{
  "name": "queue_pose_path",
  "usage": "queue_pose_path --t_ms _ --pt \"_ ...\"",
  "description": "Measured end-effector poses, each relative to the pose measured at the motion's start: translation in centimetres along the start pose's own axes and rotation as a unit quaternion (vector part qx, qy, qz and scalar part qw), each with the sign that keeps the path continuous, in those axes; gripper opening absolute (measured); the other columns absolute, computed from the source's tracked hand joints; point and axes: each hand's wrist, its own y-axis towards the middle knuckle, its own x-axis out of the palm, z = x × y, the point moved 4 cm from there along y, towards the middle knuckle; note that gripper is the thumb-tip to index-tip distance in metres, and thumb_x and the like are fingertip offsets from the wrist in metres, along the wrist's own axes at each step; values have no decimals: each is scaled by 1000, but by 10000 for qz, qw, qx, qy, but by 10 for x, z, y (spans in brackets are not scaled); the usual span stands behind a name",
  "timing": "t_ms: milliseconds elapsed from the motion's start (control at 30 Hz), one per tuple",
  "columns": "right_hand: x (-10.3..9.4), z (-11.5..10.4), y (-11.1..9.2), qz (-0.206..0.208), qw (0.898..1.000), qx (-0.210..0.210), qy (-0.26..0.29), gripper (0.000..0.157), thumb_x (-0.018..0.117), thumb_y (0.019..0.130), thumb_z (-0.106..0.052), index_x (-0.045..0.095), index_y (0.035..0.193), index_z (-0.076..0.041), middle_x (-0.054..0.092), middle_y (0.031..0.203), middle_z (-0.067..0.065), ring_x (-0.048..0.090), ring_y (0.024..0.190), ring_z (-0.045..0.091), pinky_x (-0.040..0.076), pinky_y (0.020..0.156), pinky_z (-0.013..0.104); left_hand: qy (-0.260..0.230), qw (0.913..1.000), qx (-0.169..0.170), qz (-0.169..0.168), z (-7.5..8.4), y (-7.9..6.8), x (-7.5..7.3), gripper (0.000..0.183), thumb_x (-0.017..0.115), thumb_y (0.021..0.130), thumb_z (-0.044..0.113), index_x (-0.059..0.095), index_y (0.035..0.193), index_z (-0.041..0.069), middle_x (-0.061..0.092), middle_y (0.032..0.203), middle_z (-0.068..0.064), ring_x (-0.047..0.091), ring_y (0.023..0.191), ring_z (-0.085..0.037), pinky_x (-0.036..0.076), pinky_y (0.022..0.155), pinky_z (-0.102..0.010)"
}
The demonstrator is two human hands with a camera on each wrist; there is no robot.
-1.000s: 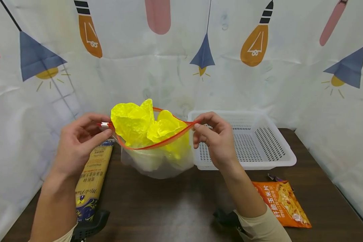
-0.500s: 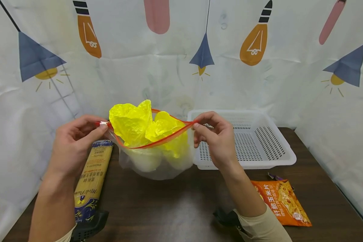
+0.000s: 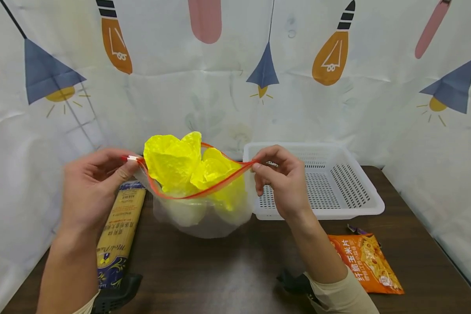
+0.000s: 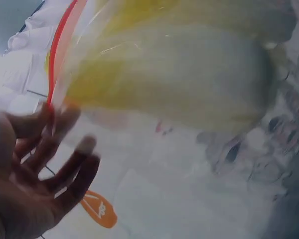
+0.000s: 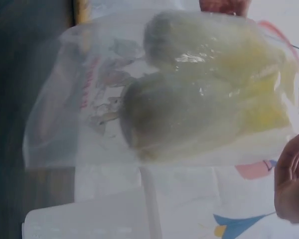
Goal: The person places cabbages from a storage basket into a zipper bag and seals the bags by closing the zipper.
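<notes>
A clear zip bag [image 3: 208, 229] with a red zip edge hangs above the table, its mouth partly spread. Two pale cabbage heads with bright yellow leaves [image 3: 172, 161] stand inside, leaf tops poking above the rim. My left hand [image 3: 90, 187] pinches the left end of the red zip, right by its white slider [image 3: 131, 158]. At the opposite corner, my right hand [image 3: 280, 183] pinches the zip between thumb and forefinger. In the right wrist view the cabbages' rounded pale ends [image 5: 149, 117] show through the plastic, with slack bag below them.
Behind my right hand stands a white perforated plastic basket [image 3: 361, 187]. An orange snack packet [image 3: 370, 266] lies at the right, partly behind my forearm. A yellow and blue pasta packet [image 3: 119, 226] lies at the left. A patterned curtain [image 3: 220, 96] surrounds the dark table [image 3: 204, 279].
My left hand has shifted slightly outward to the left, carrying the slider end with it. The bag hangs a little lower. My right hand has barely moved.
</notes>
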Motion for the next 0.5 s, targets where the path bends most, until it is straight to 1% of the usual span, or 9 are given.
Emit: queue_pose_path --t_ms 33,67,100,167,200,233,333,433,500 --pt "0 -1 0 -118 9998 -48 118 18 57 94 8 70 95 -6 67 84 5 50 48 22 50 45 28 -313 9993 50 -183 0 0 1 14 70 91 -11 73 104 -16 79 90 -4 70 83 -16 57 76 -15" --pt "0 -2 0 -203 9995 -92 235 21 56 93 9 70 94 -6 66 83 5 49 46 22 48 43 28 -540 9982 50 -262 0 0 1 14 70 91 -12 72 104 -17 79 89 -5 70 82 -16 58 76 -16" --pt "-1 -3 0 -236 9992 -118 312 22 55 92 10 70 94 -6 66 82 6 49 45 22 47 42 28 -812 9964 -30 -221 -1 0 1 13 70 91 -13 72 103 -17 79 89 -7 69 82 -17 58 75 -17" --pt "-2 -4 0 -168 9993 -93 328 21 56 93 10 70 94 -6 67 83 5 51 46 22 49 42 29 -1104 9934 -261 141 -2 0 0 13 72 90 -11 73 102 -16 79 87 -8 68 79 -18 58 75 -17" --pt "-3 -3 0 -98 9994 -60 320 20 58 94 9 70 95 -6 67 82 6 52 46 22 50 43 29 -1145 9919 -395 384 -3 0 0 14 73 89 -9 74 101 -15 79 86 -9 67 78 -18 58 73 -17" --pt "-3 -3 0 -48 9995 -33 299 19 59 94 9 70 95 -5 67 82 6 53 47 22 51 44 30 -1223 9902 -429 517 -2 -1 0 13 73 89 -9 74 101 -16 79 86 -10 66 77 -19 58 73 -18" --pt "-3 -4 0 47 9998 -70 191 17 61 94 10 70 96 -5 67 84 7 55 49 22 54 46 31 -1313 9884 -348 681 1 -2 1 12 73 89 -12 74 99 -17 78 83 -11 65 75 -20 57 71 -19" --pt "-3 -6 0 154 9996 -161 163 11 61 92 11 68 96 3 67 84 8 56 51 22 55 48 32 -1405 9869 -213 763 5 -3 3 12 73 87 -13 72 97 -20 77 81 -13 64 71 -21 56 67 -22" --pt "-4 -7 0 343 9992 -216 70 7 63 92 11 66 97 8 67 84 9 57 53 22 57 49 33 -1387 9848 -327 996 5 -3 3 16 77 86 -9 72 97 -20 76 78 -12 62 69 -21 57 66 -22"
